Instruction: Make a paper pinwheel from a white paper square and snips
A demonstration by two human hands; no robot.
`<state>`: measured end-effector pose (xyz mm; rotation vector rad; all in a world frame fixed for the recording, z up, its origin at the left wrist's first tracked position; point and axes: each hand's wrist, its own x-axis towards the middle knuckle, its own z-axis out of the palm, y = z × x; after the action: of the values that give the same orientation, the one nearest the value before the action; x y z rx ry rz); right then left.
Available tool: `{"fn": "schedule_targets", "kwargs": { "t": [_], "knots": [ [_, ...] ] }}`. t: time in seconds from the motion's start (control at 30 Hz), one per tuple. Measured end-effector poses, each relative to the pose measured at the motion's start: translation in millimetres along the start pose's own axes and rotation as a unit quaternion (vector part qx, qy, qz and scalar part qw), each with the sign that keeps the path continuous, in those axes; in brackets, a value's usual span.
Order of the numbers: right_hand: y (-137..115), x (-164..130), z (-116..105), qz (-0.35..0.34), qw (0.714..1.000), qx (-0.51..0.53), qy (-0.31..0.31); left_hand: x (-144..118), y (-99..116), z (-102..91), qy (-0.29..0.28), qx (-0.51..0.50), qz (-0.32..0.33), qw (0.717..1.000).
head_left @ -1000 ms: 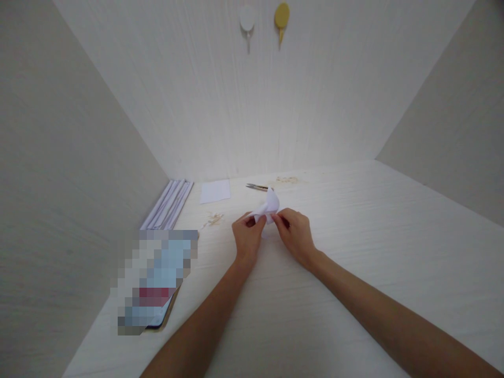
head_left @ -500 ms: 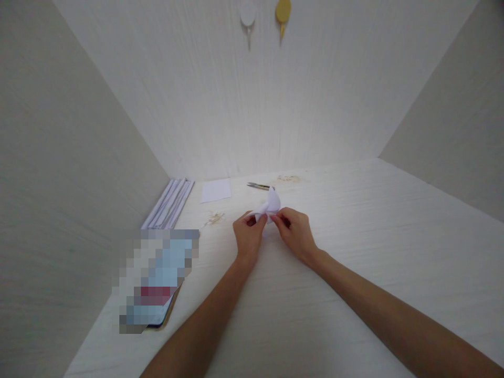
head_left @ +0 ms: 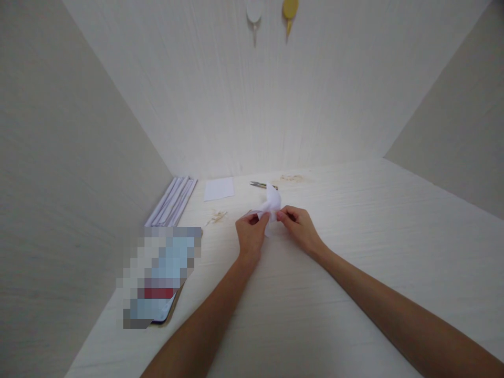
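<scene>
A small piece of white paper [head_left: 272, 198] with curled flaps, shaped like a pinwheel, is held up just above the table in front of me. My left hand [head_left: 251, 231] pinches its lower left side between thumb and fingers. At its right edge, my right hand [head_left: 297, 224] has thumb and index finger pressed together; whether a paper tip or something tiny is between them is hidden. One flap of the paper stands upright, another hangs below the fingers. Just behind it lies a pair of thread snips [head_left: 258, 185], partly covered by the paper.
A flat white paper square [head_left: 219, 189] lies at the back left, beside a stack of folded papers [head_left: 173, 202]. Small pale sticks [head_left: 217, 216] lie left of my hands, with more pale bits [head_left: 291, 178] behind. A blurred phone [head_left: 169, 273] is at left. Wall hooks [head_left: 290, 9] hang above.
My right fingertips have drawn slightly away to the right from my left thumb. The upright paper flap has shifted and turned a little. The whole view has moved slightly.
</scene>
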<state>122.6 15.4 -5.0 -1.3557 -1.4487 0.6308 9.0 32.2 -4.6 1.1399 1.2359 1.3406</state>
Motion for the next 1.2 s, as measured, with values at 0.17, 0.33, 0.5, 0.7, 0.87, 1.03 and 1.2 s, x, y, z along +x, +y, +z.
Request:
{"fn": "schedule_targets", "kwargs": {
  "t": [0.17, 0.33, 0.5, 0.7, 0.87, 1.03, 1.2],
  "knots": [
    [1.3, 0.8, 0.2, 0.003, 1.0, 0.02, 0.0, -0.3, 0.5, 0.7, 0.003, 0.007, 0.004, 1.0],
    [0.6, 0.8, -0.5, 0.004, 1.0, 0.026, 0.001, -0.1, -0.4, 0.4, 0.001, 0.004, 0.006, 1.0],
    [1.6, 0.6, -0.4, 0.009, 1.0, 0.024, 0.001, -0.6, -0.1, 0.8, -0.002, -0.001, 0.003, 1.0],
    [2.9, 0.8, 0.0, 0.001, 1.0, 0.023, 0.004, -0.7, -0.1, 0.3, -0.004, 0.0, 0.012, 1.0],
    [2.9, 0.3, -0.3, 0.003, 1.0, 0.025, 0.003, 0.5, -4.4, -0.1, -0.01, -0.004, 0.022, 1.0],
    [4.7, 1.4, -0.3, -0.001, 1.0, 0.019, 0.001, 1.0, -4.5, 0.1, -0.011, -0.001, 0.026, 1.0],
    [-3.2, -1.6, -0.9, -0.011, 0.999, -0.021, 0.029, -2.4, 3.2, -1.1, -0.016, 0.034, 0.078, 0.996]
  ]
}}
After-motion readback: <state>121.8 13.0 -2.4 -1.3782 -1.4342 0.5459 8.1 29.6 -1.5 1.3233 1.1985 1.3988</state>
